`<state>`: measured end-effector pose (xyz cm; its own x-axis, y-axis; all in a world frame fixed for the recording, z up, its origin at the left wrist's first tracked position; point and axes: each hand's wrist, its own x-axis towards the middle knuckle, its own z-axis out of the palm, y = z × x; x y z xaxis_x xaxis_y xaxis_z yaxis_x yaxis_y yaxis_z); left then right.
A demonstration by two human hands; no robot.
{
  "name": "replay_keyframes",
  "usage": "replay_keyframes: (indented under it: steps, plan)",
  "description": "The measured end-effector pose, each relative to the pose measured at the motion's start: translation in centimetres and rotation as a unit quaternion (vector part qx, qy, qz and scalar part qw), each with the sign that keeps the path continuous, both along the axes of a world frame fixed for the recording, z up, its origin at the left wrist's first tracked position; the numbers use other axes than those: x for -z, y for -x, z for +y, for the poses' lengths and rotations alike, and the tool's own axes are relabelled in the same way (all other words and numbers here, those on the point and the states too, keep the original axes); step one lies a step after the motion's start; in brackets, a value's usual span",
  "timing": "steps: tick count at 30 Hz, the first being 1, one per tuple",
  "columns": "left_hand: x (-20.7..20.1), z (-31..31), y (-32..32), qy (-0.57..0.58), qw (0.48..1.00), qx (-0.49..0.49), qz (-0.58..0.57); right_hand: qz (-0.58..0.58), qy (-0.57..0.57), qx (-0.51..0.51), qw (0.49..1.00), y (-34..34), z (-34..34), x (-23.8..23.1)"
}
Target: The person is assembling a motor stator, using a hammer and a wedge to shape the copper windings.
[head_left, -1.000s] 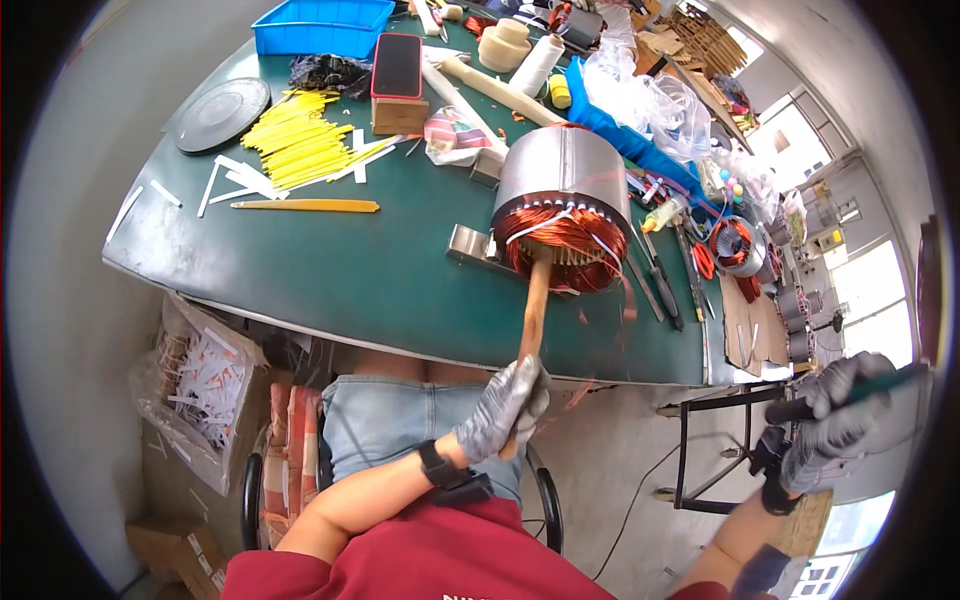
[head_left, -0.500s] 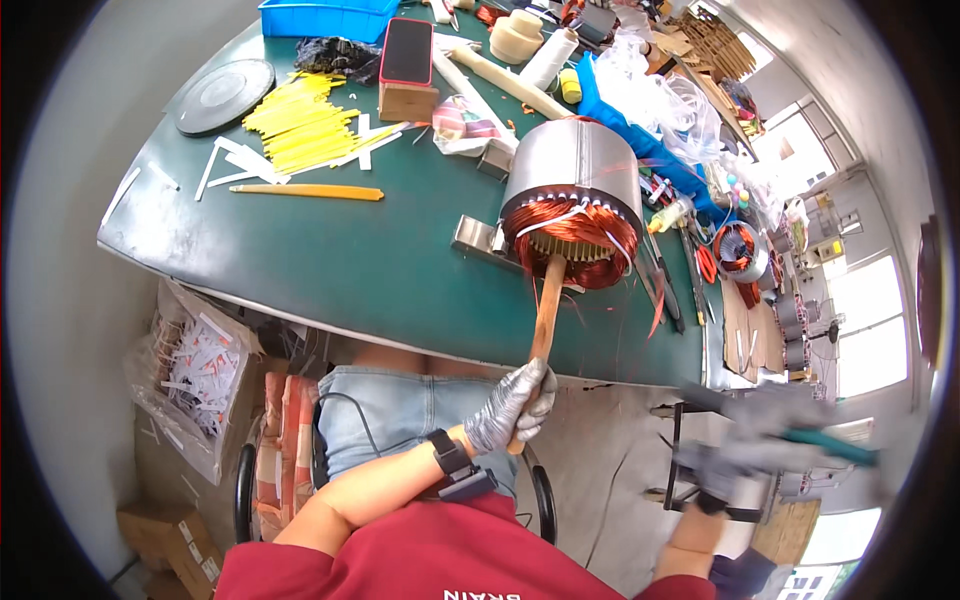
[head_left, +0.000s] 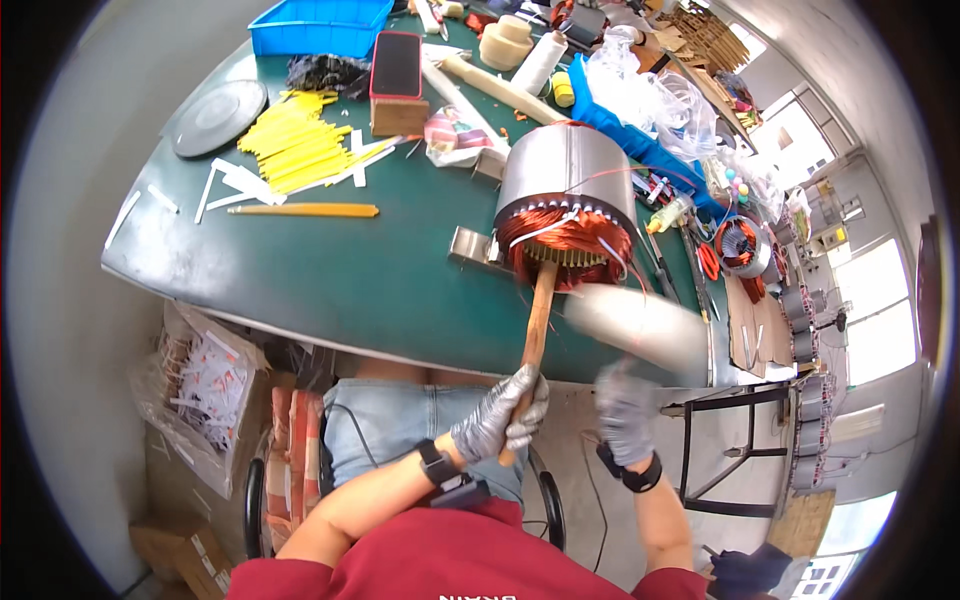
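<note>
A metal stator (head_left: 566,170) with copper windings (head_left: 570,238) lies on the bench, its open end facing me. My left hand (head_left: 500,415), in a silvery glove, is closed round a wooden stick (head_left: 538,320) whose far end reaches into the stator's bore beside the copper; the tip itself is hidden. My right hand (head_left: 627,412), gloved too, grips a mallet with a pale head (head_left: 635,325), smeared by motion. That head is over the bench's front edge, right of the stick; I cannot tell whether it touches anything.
Yellow strips (head_left: 295,145) and a phone (head_left: 397,65) on a wooden block are at the back left. A steel block (head_left: 470,245) sits beside the stator. Pliers and cutters (head_left: 708,262) lie right, near a second stator (head_left: 742,248). A box of scraps (head_left: 213,385) stands below the bench.
My right hand has swung from far right inward and up beside the stick, bringing the mallet over the bench edge. My left hand keeps its hold on the stick. The view has shifted slightly.
</note>
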<state>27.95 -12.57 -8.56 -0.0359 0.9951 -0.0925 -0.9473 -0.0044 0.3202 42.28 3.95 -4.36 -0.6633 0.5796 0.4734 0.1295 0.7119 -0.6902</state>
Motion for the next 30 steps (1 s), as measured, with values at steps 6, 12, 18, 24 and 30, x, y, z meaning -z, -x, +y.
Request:
replay_keyframes:
  steps: [6,12,18,24,30]
  plan:
    - [-3.3,-7.6,1.0,0.158,0.838,-0.141,0.502,-0.045,0.324,0.086,0.941,-0.6,-1.0,-2.6]
    - [-11.7,0.0,11.2,0.189,0.424,-0.412,0.784,0.024,0.213,0.077,0.974,9.0,-0.6,-3.3]
    - [-10.0,4.0,12.3,0.226,0.392,-0.38,0.807,0.079,0.248,0.087,0.962,12.3,-1.2,-3.3]
    - [-7.1,4.6,13.4,0.208,0.574,-0.443,0.656,0.075,0.035,0.043,0.996,12.3,1.3,-5.4]
    - [-5.0,-0.9,8.2,0.227,0.803,-0.414,0.363,0.063,0.246,0.043,0.966,4.4,-0.7,-3.9]
